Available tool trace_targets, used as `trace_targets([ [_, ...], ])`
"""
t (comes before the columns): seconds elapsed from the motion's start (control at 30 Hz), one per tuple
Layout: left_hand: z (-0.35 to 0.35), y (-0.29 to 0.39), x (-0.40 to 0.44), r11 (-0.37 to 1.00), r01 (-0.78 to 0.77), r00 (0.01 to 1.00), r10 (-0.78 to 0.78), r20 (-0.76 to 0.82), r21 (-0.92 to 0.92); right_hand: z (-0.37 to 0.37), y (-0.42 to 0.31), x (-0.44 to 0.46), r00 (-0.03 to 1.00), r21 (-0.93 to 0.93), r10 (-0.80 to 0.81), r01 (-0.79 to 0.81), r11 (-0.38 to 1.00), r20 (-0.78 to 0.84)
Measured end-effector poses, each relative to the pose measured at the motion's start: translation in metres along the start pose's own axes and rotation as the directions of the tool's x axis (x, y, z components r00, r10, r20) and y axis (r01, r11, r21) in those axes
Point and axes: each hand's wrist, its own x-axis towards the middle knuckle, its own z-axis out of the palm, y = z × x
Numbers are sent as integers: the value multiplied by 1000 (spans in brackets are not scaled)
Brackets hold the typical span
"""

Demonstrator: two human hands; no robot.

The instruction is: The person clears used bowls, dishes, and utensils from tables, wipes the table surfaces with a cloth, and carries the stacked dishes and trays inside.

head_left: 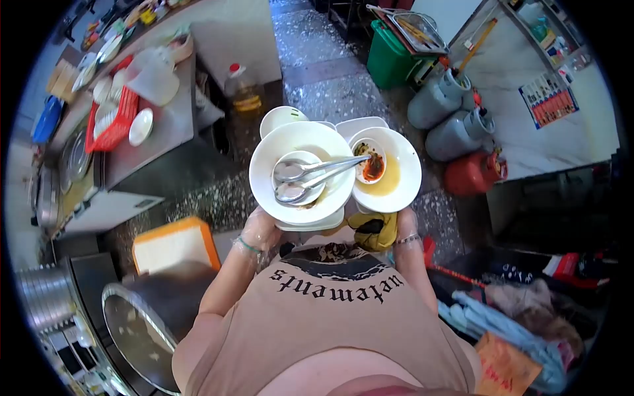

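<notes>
A load of white dishes is held in front of my body. My left hand [259,231], in a clear plastic glove, supports the large white bowl [263,168] and the dishes under it from the left. Inside that bowl lie a small bowl [305,157] and two metal spoons [294,192]. My right hand [407,228], also gloved, grips the right side beneath a second bowl [411,188] with yellowish broth. A small cup [372,169] with red sauce stands in the broth. The fingers of both hands are mostly hidden under the dishes.
On the left, a metal counter [158,132] carries a red basket [117,125] of bowls. An oil jug [244,96] stands on the floor. To the right are gas cylinders [459,132] and a green bin [389,59]. A large pot [125,317] is at lower left.
</notes>
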Motion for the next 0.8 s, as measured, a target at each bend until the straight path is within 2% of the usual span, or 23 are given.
trace_targets([
  [0.1,29,40,110,999,24,1000,-23,-18,38,53,-50,103,997,53,40,-43,998,60],
  [0.13,43,55,145,997,7,1000,-5,-19,76,73,-68,145,997,54,29,-33,998,77],
  [0.2,78,83,207,999,-24,998,26,-55,31,112,-102,213,987,155,-20,-5,988,159],
  [0.23,93,101,237,999,-12,997,15,-81,36,134,-126,241,987,152,-14,-11,988,162],
  [0.3,115,144,301,999,51,996,-50,-73,17,181,-174,293,968,-2,-21,22,1000,249],
  [0.33,127,161,335,998,47,997,-43,-71,44,220,-208,306,986,30,11,-16,999,165],
  [0.37,139,178,371,999,30,997,-27,-73,32,244,-224,342,984,19,4,-7,1000,180],
  [0.43,158,215,447,996,89,995,-90,-45,-23,289,-250,420,972,110,-66,42,993,225],
  [0.47,167,232,484,998,60,998,-59,-15,29,311,-266,454,961,127,-110,79,989,254],
  [0.5,162,237,521,994,-62,997,57,55,94,334,-290,467,976,167,-13,-24,986,216],
  [0.57,178,278,595,999,28,999,-29,-41,-28,378,-320,520,964,181,-53,5,984,261],
  [0.6,199,308,629,997,80,996,-80,-43,-8,402,-336,549,973,175,-38,-3,985,228],
  [0.7,223,363,736,998,63,997,-62,35,-24,475,-401,604,984,120,-27,6,993,173],
  [0.77,239,409,813,997,75,997,-75,-16,-15,535,-440,665,990,87,21,-34,996,138],
  [0.8,248,429,852,996,91,995,-91,-50,-10,563,-460,687,969,139,-60,27,990,241],
])
